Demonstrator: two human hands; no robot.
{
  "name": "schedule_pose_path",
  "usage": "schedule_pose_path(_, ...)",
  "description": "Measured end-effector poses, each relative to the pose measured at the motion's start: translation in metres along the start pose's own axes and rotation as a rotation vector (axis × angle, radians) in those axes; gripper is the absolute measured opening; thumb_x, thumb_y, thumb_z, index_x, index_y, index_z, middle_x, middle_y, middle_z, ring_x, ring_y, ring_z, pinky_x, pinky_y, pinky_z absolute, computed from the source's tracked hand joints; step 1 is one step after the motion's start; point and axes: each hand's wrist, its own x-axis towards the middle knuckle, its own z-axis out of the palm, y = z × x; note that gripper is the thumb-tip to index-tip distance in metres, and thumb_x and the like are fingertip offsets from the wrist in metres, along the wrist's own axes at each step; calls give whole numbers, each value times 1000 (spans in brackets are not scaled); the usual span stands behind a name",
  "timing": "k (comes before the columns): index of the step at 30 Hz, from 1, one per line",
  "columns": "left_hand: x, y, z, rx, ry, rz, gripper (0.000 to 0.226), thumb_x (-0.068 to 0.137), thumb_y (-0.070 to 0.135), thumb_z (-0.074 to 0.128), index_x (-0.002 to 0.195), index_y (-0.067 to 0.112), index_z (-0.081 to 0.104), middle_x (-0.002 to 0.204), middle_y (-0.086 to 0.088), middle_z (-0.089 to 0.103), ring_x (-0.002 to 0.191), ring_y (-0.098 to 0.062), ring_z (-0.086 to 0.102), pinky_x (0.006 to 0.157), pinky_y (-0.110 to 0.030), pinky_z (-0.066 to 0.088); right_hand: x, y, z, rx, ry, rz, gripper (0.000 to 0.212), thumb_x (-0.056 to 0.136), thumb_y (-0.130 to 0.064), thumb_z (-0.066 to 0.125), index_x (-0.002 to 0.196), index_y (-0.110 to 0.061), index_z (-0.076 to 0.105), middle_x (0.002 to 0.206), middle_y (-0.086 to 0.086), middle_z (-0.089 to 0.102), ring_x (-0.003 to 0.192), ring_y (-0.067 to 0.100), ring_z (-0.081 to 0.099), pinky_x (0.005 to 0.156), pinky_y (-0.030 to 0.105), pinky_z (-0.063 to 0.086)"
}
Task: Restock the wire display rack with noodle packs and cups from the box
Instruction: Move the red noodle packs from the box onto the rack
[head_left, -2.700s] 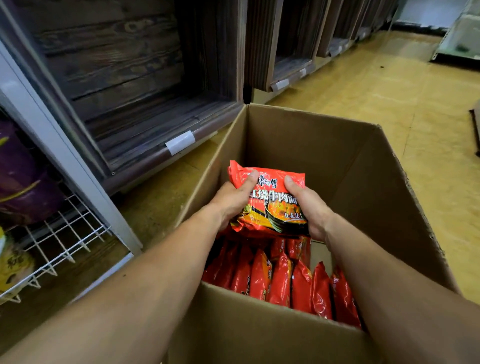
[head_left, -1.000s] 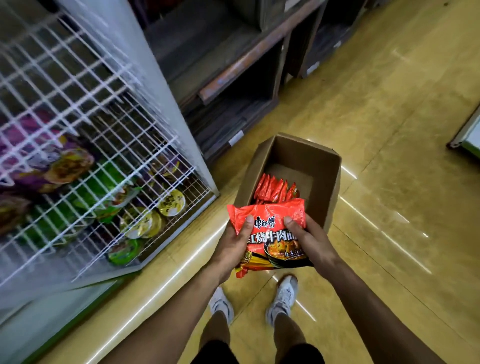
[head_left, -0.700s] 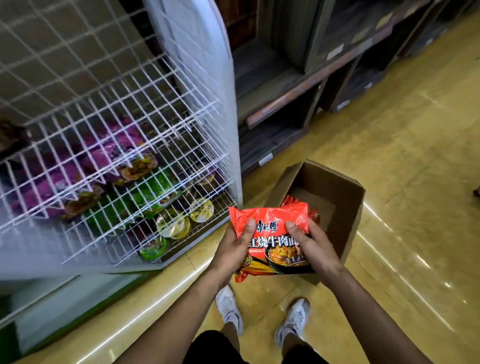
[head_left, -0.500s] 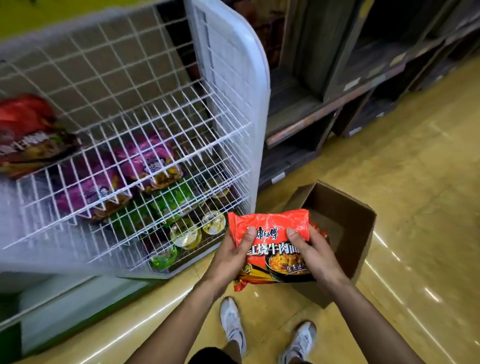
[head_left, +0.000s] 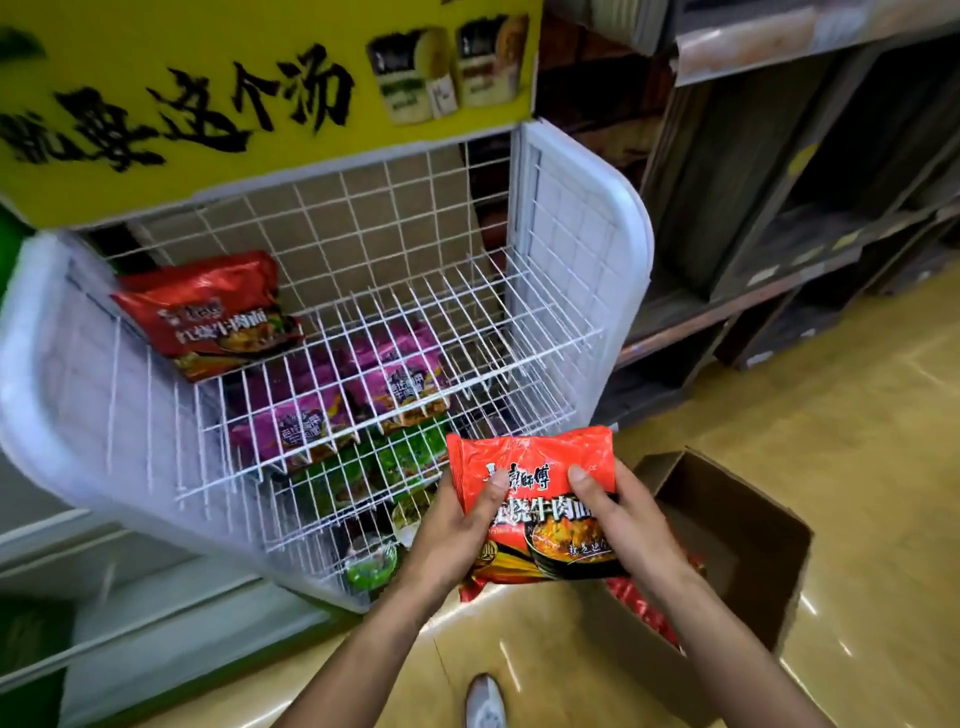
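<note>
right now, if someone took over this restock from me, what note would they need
Left hand and right hand: both grip one red beef noodle pack, held in front of the wire rack.
Done: one matching red pack lies on the top shelf, with room beside it. Purple packs sit a shelf below, green packs and cups lower.
Left: shelve this pack, then the red packs in the cardboard box.

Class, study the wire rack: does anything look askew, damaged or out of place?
Nothing looks spilled or torn. One oddity: a single red pack lies tilted at the left of the top shelf of the wire rack, alone on that level. The left hand and right hand hold a matching pack.
</note>
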Motion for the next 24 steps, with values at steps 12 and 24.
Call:
schedule_pose_path(12,-12,26,-31,-44,220,-5,50,86,64,58,130,42,48,123,13,68,114,-10,66,106,-44,51,35,-27,39,-100,-184,-95,28,91,-47,64,117,-35,64,110,-10,74,93,-3,70,69,16,56)
schedule_pose_path(24,8,45,-33,-150,520,35,55,87,66,62,134,39,52,125,8,69,113,-14,68,100,-45,55,95,-66,59,-199,-450,-140,31,91,-51,61,119,-37,60,112,-11,71,101,8,69,82,29,56)
